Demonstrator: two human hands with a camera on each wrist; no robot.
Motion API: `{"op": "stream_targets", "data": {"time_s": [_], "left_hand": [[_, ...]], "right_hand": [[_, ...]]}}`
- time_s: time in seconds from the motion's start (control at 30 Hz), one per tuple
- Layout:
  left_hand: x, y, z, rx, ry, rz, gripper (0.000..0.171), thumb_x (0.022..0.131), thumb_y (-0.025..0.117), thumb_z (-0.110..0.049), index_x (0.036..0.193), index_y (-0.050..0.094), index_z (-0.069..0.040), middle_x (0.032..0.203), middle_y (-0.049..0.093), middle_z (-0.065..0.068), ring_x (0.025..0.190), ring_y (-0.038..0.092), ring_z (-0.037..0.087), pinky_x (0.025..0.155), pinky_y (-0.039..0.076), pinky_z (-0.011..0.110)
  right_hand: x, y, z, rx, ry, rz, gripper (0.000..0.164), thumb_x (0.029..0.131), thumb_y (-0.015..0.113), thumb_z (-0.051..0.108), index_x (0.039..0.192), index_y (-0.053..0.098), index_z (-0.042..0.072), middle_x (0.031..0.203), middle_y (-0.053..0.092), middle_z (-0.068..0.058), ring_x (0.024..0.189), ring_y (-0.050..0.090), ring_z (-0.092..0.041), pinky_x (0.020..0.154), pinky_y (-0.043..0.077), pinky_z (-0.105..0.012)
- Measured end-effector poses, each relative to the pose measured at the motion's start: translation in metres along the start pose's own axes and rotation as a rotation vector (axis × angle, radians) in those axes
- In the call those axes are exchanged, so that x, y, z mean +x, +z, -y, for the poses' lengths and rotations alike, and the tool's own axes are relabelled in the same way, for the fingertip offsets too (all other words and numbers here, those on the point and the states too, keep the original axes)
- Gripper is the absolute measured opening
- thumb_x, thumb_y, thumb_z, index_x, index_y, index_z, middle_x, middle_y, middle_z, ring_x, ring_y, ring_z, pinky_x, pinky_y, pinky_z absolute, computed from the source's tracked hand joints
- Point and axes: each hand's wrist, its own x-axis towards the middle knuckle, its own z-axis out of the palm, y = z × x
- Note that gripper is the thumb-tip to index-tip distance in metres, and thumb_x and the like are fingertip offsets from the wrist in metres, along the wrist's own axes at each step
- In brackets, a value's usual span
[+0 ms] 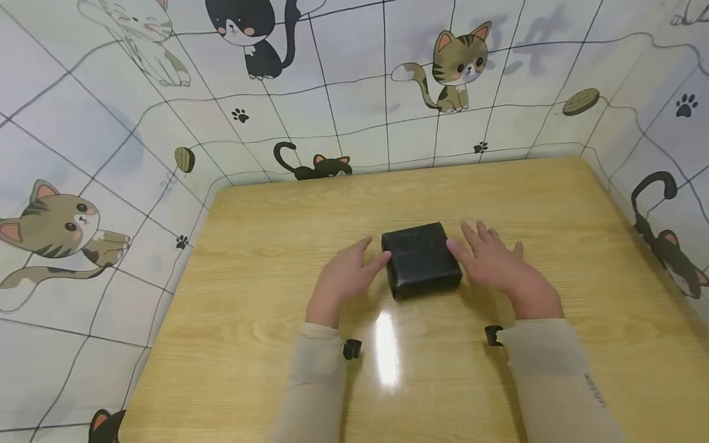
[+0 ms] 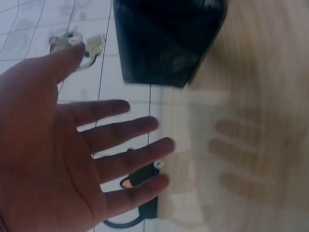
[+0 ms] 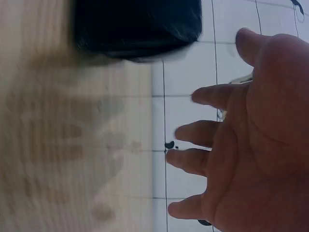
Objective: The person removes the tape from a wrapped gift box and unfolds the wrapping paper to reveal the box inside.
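A black, box-shaped package [image 1: 422, 258] with a glossy wrapped surface lies on the wooden table [image 1: 266, 277], between the two hands. On its left side is the left hand [image 1: 346, 274], its thumb tip overlapping the package's left edge in the head view. The right hand [image 1: 493, 261] is at the other side, fingers spread, thumb close to the right edge. In the left wrist view the package [image 2: 166, 43] stands apart from the straight fingers of that hand [image 2: 72, 145]. The right wrist view likewise shows a gap between the package [image 3: 137, 26] and the right hand [image 3: 256, 140].
Walls with a printed cat-and-grid pattern [image 1: 360, 104] border the table at the back, left and right. Small black devices stick out at the left cuff [image 1: 351, 349] and the right cuff [image 1: 494, 335]. A bright reflection lies on the tabletop before the package.
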Motion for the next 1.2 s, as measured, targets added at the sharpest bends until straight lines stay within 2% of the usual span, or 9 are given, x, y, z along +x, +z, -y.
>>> {"op": "stream_targets", "data": {"time_s": [0.17,0.3,0.5,0.63,0.77,0.87,0.93,1.0,1.2], "left_hand": [[-0.005,0.013,-0.011,-0.150,-0.059,0.088,0.078,0.106,0.050,-0.066,0.163,0.044,-0.013,0.149,0.067,0.011,0.137,0.065,0.029,0.116,0.050,0.051],[-0.005,0.019,-0.017,-0.163,-0.051,0.096,0.073,0.107,0.055,-0.057,0.162,0.046,-0.009,0.140,0.071,0.015,0.128,0.069,0.030,0.110,0.054,0.050],[-0.004,0.021,-0.020,-0.135,-0.039,0.089,0.069,0.109,0.056,-0.050,0.160,0.046,-0.004,0.144,0.068,0.019,0.135,0.065,0.033,0.114,0.052,0.051],[-0.004,0.023,-0.021,-0.145,-0.013,0.077,0.070,0.111,0.055,-0.043,0.166,0.035,-0.005,0.146,0.066,0.023,0.135,0.065,0.035,0.113,0.052,0.051],[-0.007,0.023,-0.024,-0.169,0.030,0.078,0.075,0.114,0.048,-0.031,0.173,0.005,-0.013,0.095,0.076,0.018,0.083,0.075,0.028,0.081,0.059,0.043],[-0.008,0.023,-0.026,-0.184,0.037,0.109,0.075,0.116,0.042,-0.033,0.173,-0.005,-0.017,0.103,0.077,0.022,0.088,0.076,0.030,0.085,0.059,0.044],[-0.009,0.024,-0.026,-0.190,0.032,0.124,0.076,0.115,0.041,-0.038,0.173,-0.003,-0.017,0.136,0.070,0.027,0.120,0.073,0.035,0.106,0.056,0.048],[-0.008,0.026,-0.026,-0.190,0.025,0.131,0.079,0.114,0.043,-0.045,0.173,-0.002,-0.017,0.162,0.047,0.028,0.147,0.054,0.038,0.123,0.043,0.051],[-0.006,0.027,-0.030,-0.150,0.019,0.112,0.084,0.112,0.047,-0.052,0.174,0.001,-0.018,0.163,0.047,0.026,0.151,0.051,0.037,0.125,0.041,0.051]], "right_hand": [[-0.001,0.015,0.012,0.009,-0.018,0.065,0.094,0.110,0.024,0.070,0.170,0.010,0.000,0.174,0.019,-0.032,0.160,0.014,-0.057,0.115,-0.003,-0.088],[-0.001,0.020,0.016,0.010,-0.045,0.072,0.094,0.110,0.029,0.069,0.170,0.010,-0.001,0.166,0.036,-0.033,0.154,0.033,-0.056,0.118,0.009,-0.086],[0.000,0.024,0.015,0.062,-0.083,0.087,0.099,0.109,0.035,0.069,0.169,0.008,-0.003,0.162,0.042,-0.037,0.149,0.044,-0.055,0.118,0.038,-0.070],[-0.003,0.023,0.015,0.076,-0.103,0.089,0.100,0.108,0.038,0.069,0.169,0.008,-0.005,0.159,0.045,-0.037,0.146,0.049,-0.052,0.116,0.042,-0.067],[-0.005,0.021,0.020,0.115,-0.157,0.054,0.093,0.109,0.042,0.065,0.171,0.013,0.002,0.160,0.048,-0.033,0.146,0.052,-0.049,0.114,0.044,-0.065],[-0.006,0.019,0.025,0.171,-0.233,0.006,0.087,0.110,0.047,0.058,0.171,0.016,0.004,0.166,0.041,-0.029,0.151,0.044,-0.047,0.118,0.040,-0.066],[-0.005,0.018,0.027,0.192,-0.277,-0.021,0.083,0.111,0.048,0.053,0.170,0.019,0.002,0.168,0.038,-0.027,0.153,0.040,-0.047,0.120,0.038,-0.067],[-0.004,0.017,0.029,0.199,-0.293,-0.037,0.080,0.112,0.050,0.050,0.168,0.022,0.000,0.167,0.036,-0.029,0.154,0.037,-0.048,0.122,0.036,-0.068],[-0.002,0.016,0.028,0.188,-0.261,-0.045,0.077,0.112,0.052,0.046,0.166,0.027,-0.003,0.166,0.040,-0.030,0.153,0.039,-0.049,0.122,0.036,-0.068]]}}
